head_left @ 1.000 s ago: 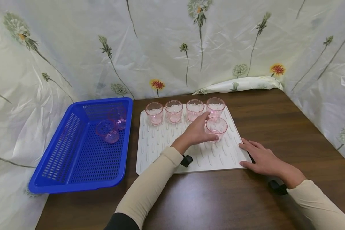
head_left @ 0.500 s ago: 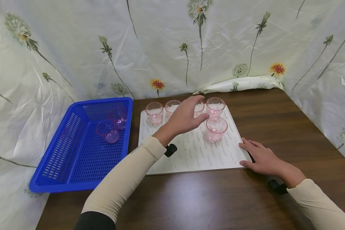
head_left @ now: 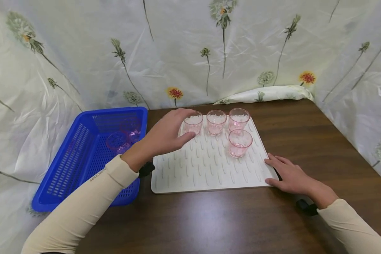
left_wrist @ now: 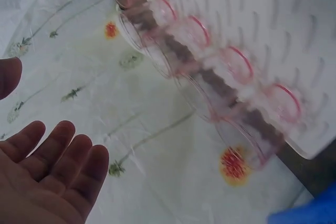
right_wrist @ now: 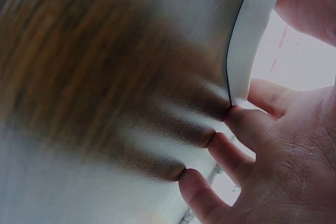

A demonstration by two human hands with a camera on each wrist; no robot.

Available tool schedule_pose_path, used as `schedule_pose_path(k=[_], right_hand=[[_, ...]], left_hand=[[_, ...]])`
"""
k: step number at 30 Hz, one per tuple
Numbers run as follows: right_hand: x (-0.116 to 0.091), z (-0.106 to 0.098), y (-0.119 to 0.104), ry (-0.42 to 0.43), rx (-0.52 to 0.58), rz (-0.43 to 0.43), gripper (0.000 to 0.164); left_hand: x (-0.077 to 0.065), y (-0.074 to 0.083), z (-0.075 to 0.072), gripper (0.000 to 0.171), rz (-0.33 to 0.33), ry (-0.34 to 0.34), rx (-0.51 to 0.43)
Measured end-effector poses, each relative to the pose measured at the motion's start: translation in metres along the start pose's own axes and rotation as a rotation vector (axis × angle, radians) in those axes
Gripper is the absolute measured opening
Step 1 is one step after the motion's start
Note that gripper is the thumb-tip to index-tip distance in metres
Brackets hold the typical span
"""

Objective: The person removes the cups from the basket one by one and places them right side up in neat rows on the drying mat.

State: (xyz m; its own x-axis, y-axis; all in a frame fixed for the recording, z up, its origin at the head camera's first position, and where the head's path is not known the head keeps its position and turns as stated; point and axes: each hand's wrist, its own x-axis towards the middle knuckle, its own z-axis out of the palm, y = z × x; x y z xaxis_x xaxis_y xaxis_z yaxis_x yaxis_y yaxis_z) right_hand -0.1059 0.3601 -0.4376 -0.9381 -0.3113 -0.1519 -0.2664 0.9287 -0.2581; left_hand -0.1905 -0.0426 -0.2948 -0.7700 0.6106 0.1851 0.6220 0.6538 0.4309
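My left hand (head_left: 165,135) is in the air over the left part of a white ridged drying mat (head_left: 209,173), fingers relaxed and holding nothing. In the left wrist view a row of clear pink glasses (left_wrist: 239,66) stands on the mat. The head view shows a front glass (head_left: 240,144) and three behind it, including a back right glass (head_left: 239,120); the leftmost is hidden behind my left hand. With extended fingers, my right hand (head_left: 293,176) touches the mat's right edge; in the right wrist view its fingertips (right_wrist: 194,182) press on the brown table.
A blue perforated basket (head_left: 58,204) stands left of the mat, with pink glasses (head_left: 115,141) lying in its far right part, partly covered by my left arm. Flower-printed sheeting (head_left: 177,53) hangs behind the table (head_left: 209,225).
The left hand has let go of the front glass, lifted off and moved left toward the basket. That glass stands upright where it was released. The right hand has stayed in place.
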Motion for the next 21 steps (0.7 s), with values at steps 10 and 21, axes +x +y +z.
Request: schedule_pose_path(k=[10,21], right_hand=[[0.000,0.001,0.001,0.008,0.002,-0.015,0.073],[-0.001,-0.001,-0.001,0.018,0.001,-0.016,0.073]], left_hand=[[-0.039,-0.046,-0.020,0.056,-0.064,0.041,0.065],[-0.071,-0.104,-0.042,0.059,-0.270,0.070,0.025]])
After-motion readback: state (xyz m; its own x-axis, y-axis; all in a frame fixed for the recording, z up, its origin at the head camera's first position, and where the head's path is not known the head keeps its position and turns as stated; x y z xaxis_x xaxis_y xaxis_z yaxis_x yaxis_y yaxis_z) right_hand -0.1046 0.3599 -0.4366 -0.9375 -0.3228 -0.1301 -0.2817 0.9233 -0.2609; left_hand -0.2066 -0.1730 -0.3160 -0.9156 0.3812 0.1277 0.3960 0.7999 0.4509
